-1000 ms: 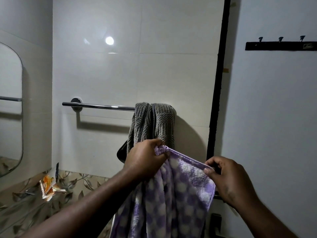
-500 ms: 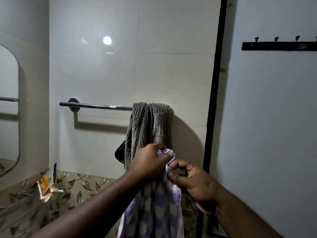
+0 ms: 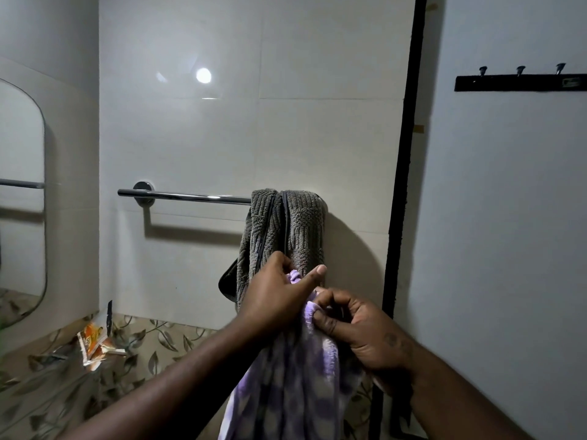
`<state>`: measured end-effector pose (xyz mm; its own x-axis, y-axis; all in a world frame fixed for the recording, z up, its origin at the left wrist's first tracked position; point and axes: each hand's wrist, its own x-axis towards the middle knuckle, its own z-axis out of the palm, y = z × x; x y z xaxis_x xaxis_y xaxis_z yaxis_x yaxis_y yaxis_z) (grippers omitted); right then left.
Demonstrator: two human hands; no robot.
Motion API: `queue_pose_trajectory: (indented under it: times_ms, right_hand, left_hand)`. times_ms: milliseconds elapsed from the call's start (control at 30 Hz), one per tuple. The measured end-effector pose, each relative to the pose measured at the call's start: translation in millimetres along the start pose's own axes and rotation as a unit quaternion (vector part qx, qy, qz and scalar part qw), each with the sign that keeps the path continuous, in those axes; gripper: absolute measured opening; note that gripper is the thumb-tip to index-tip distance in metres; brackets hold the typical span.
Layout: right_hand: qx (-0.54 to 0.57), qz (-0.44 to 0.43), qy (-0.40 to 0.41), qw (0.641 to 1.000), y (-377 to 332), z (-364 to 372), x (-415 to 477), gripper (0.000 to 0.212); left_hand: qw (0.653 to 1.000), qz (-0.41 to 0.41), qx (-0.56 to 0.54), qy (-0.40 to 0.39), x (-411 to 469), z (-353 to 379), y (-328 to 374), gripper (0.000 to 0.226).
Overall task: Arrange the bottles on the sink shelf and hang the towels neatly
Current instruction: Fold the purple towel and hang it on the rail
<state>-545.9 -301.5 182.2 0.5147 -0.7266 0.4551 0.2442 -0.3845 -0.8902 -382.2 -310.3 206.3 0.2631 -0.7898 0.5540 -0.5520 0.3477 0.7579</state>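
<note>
A purple-and-white checked towel [image 3: 292,382] hangs bunched from both my hands in front of the wall. My left hand [image 3: 276,300] grips its top corner, with the thumb sticking out. Just below and to the right, my right hand [image 3: 359,328] pinches the towel's edge. Behind my hands a grey ribbed towel [image 3: 286,230] hangs bunched at the right end of a chrome towel bar [image 3: 184,195]. No bottles are in view.
A mirror [image 3: 19,201] hangs on the left wall. Orange sachets [image 3: 93,342] lie on the leaf-patterned ledge [image 3: 152,350] below the bar. A black door frame [image 3: 401,185] runs down at the right, with a black hook rail [image 3: 521,82] on the door beyond.
My right hand has moved left from holding the purple towel spread wide. It now meets my left hand, and the towel is gathered into a narrow bunch.
</note>
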Motion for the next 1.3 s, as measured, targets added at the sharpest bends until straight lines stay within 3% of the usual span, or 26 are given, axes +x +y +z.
queue_pose_trajectory:
  times_ms: [233, 333, 433, 500, 600, 700, 767, 900, 1033, 1167, 1300]
  right_hand:
    - [-0.018, 0.051, -0.011, 0.998, 7, 7, 5, 0.032]
    - [-0.002, 0.012, 0.054, 0.998, 10, 9, 10, 0.018]
    - [0.09, 0.016, 0.124, 0.988, 14, 6, 11, 0.01]
    - [0.107, 0.017, 0.13, 0.986, 15, 4, 8, 0.019]
    - [0.077, 0.015, 0.156, 0.985, 16, 1, 7, 0.029]
    - [0.078, 0.013, 0.186, 0.979, 14, -7, 7, 0.032]
    - [0.083, 0.011, 0.197, 0.977, 11, -14, 8, 0.028]
    - [-0.007, 0.001, 0.19, 0.982, 6, -19, 8, 0.009]
    - [-0.173, -0.006, 0.184, 0.968, -8, -21, 8, 0.02]
    - [-0.084, -0.01, 0.082, 0.993, -18, -14, 2, 0.007]
    - [-0.072, 0.007, 0.003, 0.997, -2, -3, -1, 0.013]
  left_hand:
    - [0.995, -0.033, -0.09, -0.033, -12, 10, 12, 0.072]
    - [0.98, -0.029, -0.193, -0.042, -13, 12, 10, 0.061]
    - [0.969, -0.013, -0.241, -0.047, -15, 12, 5, 0.04]
    - [0.968, -0.017, -0.243, -0.066, -17, 10, 0, 0.037]
    - [0.978, 0.018, -0.177, -0.107, -21, -1, -2, 0.032]
    - [0.988, 0.112, 0.075, -0.074, -23, -17, -2, 0.026]
    - [0.956, 0.157, 0.241, -0.048, -25, -26, -1, 0.027]
    - [0.906, 0.192, 0.376, -0.035, -28, -35, 5, 0.026]
    - [0.9, 0.18, 0.397, -0.029, -21, -35, 6, 0.031]
    - [0.93, 0.145, 0.332, -0.064, -16, -32, 6, 0.04]
    - [0.96, 0.13, 0.209, -0.132, -13, -21, 13, 0.049]
